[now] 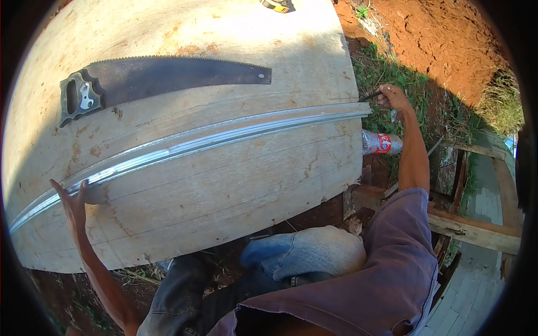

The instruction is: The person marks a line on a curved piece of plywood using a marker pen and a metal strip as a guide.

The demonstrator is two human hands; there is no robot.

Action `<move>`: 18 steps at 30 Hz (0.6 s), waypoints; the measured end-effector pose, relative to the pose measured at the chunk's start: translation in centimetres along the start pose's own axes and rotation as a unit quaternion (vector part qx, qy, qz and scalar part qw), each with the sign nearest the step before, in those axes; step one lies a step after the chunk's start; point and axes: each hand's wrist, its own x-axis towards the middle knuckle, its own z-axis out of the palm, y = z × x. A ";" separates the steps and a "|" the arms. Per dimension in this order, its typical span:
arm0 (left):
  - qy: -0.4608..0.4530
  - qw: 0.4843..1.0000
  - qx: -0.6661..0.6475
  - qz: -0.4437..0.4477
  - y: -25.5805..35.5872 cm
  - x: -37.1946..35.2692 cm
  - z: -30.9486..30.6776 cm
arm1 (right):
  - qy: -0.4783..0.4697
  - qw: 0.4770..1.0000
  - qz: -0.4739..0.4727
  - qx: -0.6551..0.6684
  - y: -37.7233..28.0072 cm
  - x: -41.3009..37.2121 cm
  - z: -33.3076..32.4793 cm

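A long shiny metal channel (224,131) lies across the plywood sheet (235,185), looking curved in this view. My left hand (73,203) rests on its left part, thumb and finger spread apart over the metal. At the right edge of the sheet, my right hand (394,97) pinches a dark, thin pencil (370,96). The pencil's tip points left, just beyond the channel's right end. A handsaw (179,77) with a black handle lies on the sheet above the channel, apart from both hands.
A yellow tape measure (276,5) sits at the sheet's far edge. A plastic bottle with a red label (383,143) lies beside the right edge. Wooden beams (476,229) stand at the right. Red soil (443,39) and grass border the sheet.
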 end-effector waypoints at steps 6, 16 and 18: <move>0.031 0.999 -0.018 0.037 -0.6 0.1 0.6 | 0.196 0.954 -0.131 -0.187 -1.8 -0.1 1.2; 0.036 0.995 -0.022 -0.089 2.1 -1.5 -0.1 | -0.137 0.864 -0.484 -0.016 -33.0 -11.3 26.8; 0.056 0.994 -0.042 -0.080 1.7 -1.6 0.3 | -0.229 0.810 -0.540 0.029 -39.8 -15.9 34.1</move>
